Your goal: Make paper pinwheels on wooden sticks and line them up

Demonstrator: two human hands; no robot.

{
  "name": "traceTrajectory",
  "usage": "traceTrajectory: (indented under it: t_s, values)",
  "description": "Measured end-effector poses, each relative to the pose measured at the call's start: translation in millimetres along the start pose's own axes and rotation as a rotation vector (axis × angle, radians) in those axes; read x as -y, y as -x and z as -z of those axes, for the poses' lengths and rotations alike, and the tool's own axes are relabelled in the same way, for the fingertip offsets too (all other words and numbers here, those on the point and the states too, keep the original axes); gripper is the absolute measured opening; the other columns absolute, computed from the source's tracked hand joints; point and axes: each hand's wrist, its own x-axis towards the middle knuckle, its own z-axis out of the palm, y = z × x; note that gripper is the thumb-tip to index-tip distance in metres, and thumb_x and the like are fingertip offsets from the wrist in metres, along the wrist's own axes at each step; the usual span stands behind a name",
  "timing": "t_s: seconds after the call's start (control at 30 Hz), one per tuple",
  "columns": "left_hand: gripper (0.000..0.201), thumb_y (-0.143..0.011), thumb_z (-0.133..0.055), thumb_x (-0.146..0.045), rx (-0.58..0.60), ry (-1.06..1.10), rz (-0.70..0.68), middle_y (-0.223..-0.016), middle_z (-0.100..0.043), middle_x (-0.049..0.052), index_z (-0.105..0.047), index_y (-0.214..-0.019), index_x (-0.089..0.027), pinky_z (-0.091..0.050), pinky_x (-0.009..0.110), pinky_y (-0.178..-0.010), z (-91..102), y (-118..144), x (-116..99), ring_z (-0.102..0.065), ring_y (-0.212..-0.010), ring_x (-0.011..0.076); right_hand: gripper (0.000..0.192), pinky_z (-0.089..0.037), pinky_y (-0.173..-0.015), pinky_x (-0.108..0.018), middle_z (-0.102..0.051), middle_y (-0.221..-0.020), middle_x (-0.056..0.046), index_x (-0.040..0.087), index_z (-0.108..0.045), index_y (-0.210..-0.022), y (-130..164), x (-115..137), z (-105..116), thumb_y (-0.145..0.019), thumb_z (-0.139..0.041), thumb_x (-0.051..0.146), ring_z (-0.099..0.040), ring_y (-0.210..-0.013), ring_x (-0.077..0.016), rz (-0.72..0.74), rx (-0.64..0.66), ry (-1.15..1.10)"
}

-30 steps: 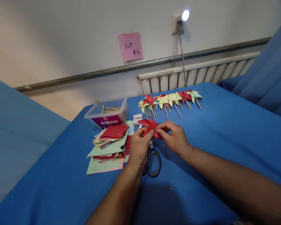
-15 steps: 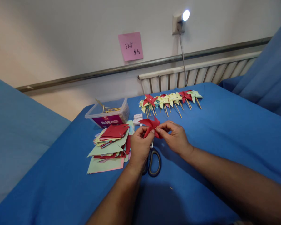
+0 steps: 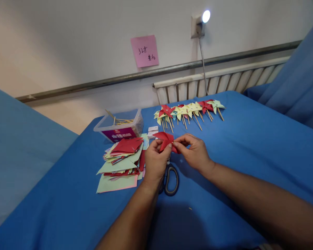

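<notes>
Both of my hands hold a folded red paper pinwheel [image 3: 166, 140] just above the blue tablecloth [image 3: 250, 149]. My left hand [image 3: 154, 164] pinches its lower left side. My right hand [image 3: 194, 152] pinches its centre from the right, fingertips close together. Black-handled scissors [image 3: 170, 180] lie on the cloth right under my left hand, partly hidden by it. A loose stack of red, green and pink paper squares [image 3: 121, 159] lies to the left of my left hand.
A row of finished red and yellow pinwheels on wooden sticks [image 3: 189, 110] lies at the far side. A clear plastic box with sticks [image 3: 119, 127] stands at the back left. A pink note [image 3: 144, 51] and a lit lamp [image 3: 201, 21] are on the wall.
The hands and the red pinwheel stay in almost the same place; the paper has shifted slightly between the fingers. Nothing else has moved.
</notes>
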Motion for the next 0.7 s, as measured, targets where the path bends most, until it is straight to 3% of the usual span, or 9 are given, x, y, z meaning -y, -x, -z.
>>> traceTrajectory:
  t_s: [0.4,0.7]
  values:
    - [0.013,-0.066,-0.074,-0.025,-0.004,-0.009,-0.021,-0.068,-0.063,-0.002,-0.067,-0.074,-0.016,-0.043,0.021,-0.063,0.0,0.3,-0.8,-0.053,-0.063,0.0105,0.009,-0.050,-0.066,-0.028,-0.067,-0.076,-0.002,0.019,-0.070,-0.079,1.1,-1.2,-0.6,-0.082,-0.065,0.025,-0.062,-0.068,-0.0146,0.012,0.006,0.020]
    - [0.011,-0.070,-0.070,-0.025,-0.008,-0.174,-0.111,-0.068,-0.062,-0.003,-0.066,-0.074,-0.016,-0.041,0.022,-0.062,1.6,1.5,-1.4,-0.053,-0.063,0.0110,0.007,-0.050,-0.066,-0.027,-0.067,-0.075,-0.001,0.019,-0.069,-0.079,1.9,-0.7,-1.1,-0.081,-0.065,0.024,-0.062,-0.067,-0.0140,0.009,0.000,0.021]
